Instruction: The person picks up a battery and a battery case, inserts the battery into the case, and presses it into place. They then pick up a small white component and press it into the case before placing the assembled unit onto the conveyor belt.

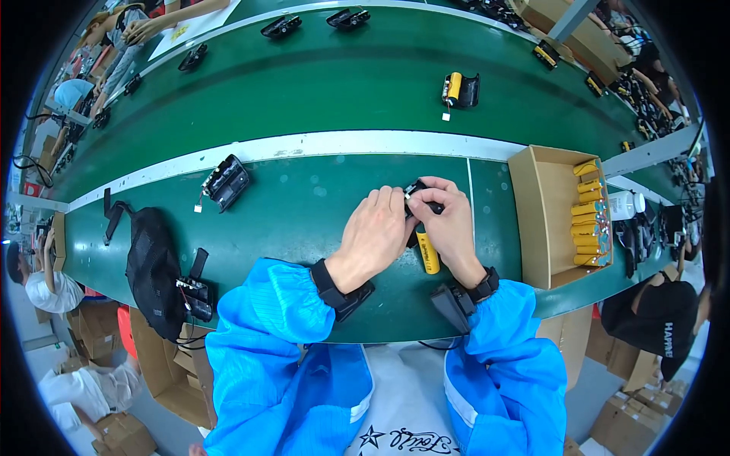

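place: assembly workshop | green worktop (296, 205) | carton (526, 220) of yellow cells (586, 229) | co-workers (52, 292), seemingly at similar work, rim blurred

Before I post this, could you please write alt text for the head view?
A person's left hand and right hand hold a small black part above a green workbench, with a yellow cylinder just below it in view. A cardboard box of yellow cylinders stands to the right, a black bag to the left.

- Just behind the left hand (376, 232), a black strap (327, 283) is worn.
- Behind the right hand (447, 228), a black band (487, 284) is fastened.
- Farther behind, gathered bright-blue sleeves (285, 300) are worn.
- Well behind both, a pale shirt (403, 384), black-printed, is worn.
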The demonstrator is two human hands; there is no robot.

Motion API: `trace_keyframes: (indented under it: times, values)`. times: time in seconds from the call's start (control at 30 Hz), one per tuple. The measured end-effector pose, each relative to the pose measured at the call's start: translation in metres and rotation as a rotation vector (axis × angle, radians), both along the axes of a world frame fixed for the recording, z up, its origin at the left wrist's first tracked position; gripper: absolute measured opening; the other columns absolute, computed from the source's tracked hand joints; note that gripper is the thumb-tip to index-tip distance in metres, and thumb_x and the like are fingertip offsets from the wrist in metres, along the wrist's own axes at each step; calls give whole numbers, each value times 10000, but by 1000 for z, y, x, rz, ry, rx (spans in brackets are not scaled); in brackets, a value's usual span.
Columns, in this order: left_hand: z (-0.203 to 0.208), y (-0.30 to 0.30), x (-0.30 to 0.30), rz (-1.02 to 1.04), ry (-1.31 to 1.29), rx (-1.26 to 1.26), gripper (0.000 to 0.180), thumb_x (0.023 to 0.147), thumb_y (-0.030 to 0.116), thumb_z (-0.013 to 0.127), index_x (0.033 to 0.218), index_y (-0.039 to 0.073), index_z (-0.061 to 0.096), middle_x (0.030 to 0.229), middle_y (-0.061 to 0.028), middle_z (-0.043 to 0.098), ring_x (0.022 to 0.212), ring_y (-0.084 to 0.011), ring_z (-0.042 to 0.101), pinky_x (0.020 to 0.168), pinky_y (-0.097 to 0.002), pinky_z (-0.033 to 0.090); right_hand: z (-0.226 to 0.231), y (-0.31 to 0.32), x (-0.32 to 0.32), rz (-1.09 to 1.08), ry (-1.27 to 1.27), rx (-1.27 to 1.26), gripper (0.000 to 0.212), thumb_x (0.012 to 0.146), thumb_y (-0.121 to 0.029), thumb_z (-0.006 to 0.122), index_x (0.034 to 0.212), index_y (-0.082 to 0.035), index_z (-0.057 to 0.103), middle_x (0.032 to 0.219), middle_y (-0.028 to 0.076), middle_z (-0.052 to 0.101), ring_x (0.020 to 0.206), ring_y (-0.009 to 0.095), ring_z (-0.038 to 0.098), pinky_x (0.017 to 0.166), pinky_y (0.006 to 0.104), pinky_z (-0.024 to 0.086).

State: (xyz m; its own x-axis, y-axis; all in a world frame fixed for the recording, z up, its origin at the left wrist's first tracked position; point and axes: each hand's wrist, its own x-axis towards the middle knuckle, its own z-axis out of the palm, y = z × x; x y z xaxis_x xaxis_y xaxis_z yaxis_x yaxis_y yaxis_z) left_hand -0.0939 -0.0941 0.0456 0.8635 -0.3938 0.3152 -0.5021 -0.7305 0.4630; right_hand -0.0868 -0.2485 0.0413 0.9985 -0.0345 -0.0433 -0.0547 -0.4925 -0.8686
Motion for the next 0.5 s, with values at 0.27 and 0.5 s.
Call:
trace_keyframes:
  times: [0.27,0.5]
  values:
    - [3,-1,-5,136,75,-41,365,834,204,686,1030,-59,525,908,-171,553,850,-317,576,723,-403,492,29,-18,-52,-96,35,98,241,813,-99,747,1043,-63,685,1131,124,641,962,177,575,828,302,464]
    - [8,5,-9,53,151,-7,419,842,155,638,1133,-108,491,970,-227,553,887,-369,576,782,-439,489,71,-24,-35,266,360,-350,257,738,-22,760,983,-84,715,1074,84,646,819,190,571,689,307,474]
